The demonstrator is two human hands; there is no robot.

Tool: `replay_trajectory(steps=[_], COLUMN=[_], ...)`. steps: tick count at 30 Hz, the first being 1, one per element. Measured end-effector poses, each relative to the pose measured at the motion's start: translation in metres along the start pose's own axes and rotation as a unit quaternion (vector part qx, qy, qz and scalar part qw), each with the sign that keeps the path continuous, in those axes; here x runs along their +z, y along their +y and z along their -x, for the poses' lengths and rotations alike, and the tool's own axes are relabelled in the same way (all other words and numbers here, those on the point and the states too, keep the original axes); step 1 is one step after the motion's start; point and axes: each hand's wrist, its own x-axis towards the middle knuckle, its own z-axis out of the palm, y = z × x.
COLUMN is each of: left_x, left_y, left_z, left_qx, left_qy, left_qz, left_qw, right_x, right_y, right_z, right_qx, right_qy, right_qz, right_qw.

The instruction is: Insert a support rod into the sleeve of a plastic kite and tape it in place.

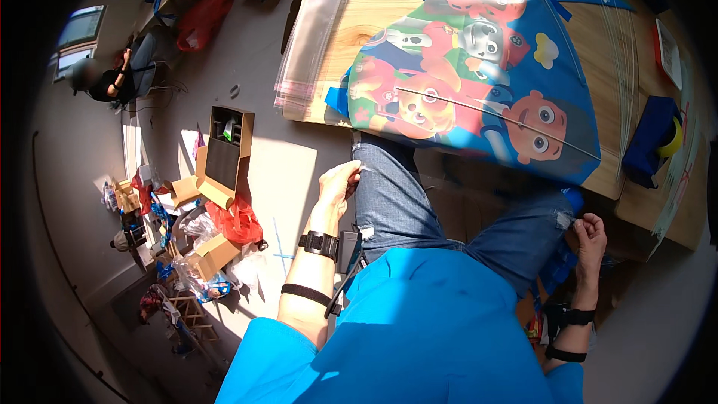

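Observation:
A child's umbrella (479, 67), blue with printed cartoon figures and thin metal ribs, lies spread on the wooden table (357, 19) in front of me. Its near edge reaches over the table's front edge, above my knees. My left hand (340, 183) is beside my left thigh, fingers curled and pinched together. Over by my right knee, my right hand (591, 238) has its thumb and fingertips pressed together. Both hands are below and apart from the umbrella's printed panels. What either pinch holds, if anything, I cannot make out.
Clear plastic sleeves (318, 30) are stacked at the table's left edge. On the right stands a blue tape dispenser (649, 142) with yellow tape. Open cardboard boxes (224, 150) and a red plastic bag (238, 218) lie on the floor at left. Another person (116, 78) sits farther off.

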Motion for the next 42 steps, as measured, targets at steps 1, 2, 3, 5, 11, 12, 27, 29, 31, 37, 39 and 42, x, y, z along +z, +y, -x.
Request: replay_trajectory(steps=[1,2,3,5,11,12,27,29,31,37,39,42], left_x=[0.000,0.000,0.000,-0.003,-0.007,-0.007,0.094,0.103,0.106,0.112,0.114,0.114], left_y=[0.000,0.001,0.002,0.002,0.000,-0.003,0.117,0.116,0.113,0.104,0.103,0.100], left_z=[0.001,0.000,0.000,-0.001,-0.004,-0.003,-0.022,-0.024,-0.031,-0.024,-0.029,-0.038], left_qx=[-0.001,-0.002,-0.004,-0.006,-0.010,0.059,0.323,0.408,0.419,0.365,0.435,0.459], left_qy=[0.005,0.000,-0.005,-0.008,-0.029,-0.058,-0.158,-0.111,-0.096,-0.065,-0.063,-0.084], left_qz=[0.002,0.002,0.002,0.010,0.020,0.041,-0.050,-0.133,-0.130,-0.112,-0.140,-0.129], left_qw=[1.000,1.000,1.000,1.000,0.999,0.996,0.932,0.897,0.893,0.922,0.887,0.875], right_x=[-0.001,-0.001,-0.001,0.000,-0.003,-0.005,-0.033,-0.036,-0.032,-0.018,-0.017,-0.015], right_y=[0.001,0.000,0.000,0.001,0.001,0.000,-0.039,-0.035,-0.034,-0.040,-0.040,-0.042], right_z=[0.000,0.001,0.001,0.000,-0.002,0.000,-0.047,-0.051,-0.057,-0.073,-0.077,-0.077], right_qx=[0.001,0.003,0.005,0.006,0.011,0.003,-0.154,-0.167,-0.168,-0.172,-0.173,-0.165], right_qy=[-0.006,-0.004,-0.002,-0.002,-0.008,-0.004,0.102,0.094,0.094,0.106,0.099,0.105], right_qz=[0.001,0.003,0.006,0.017,0.020,0.030,0.009,-0.002,0.003,0.027,0.032,0.037], right_qw=[1.000,1.000,1.000,1.000,1.000,1.000,0.983,0.981,0.981,0.979,0.979,0.980])
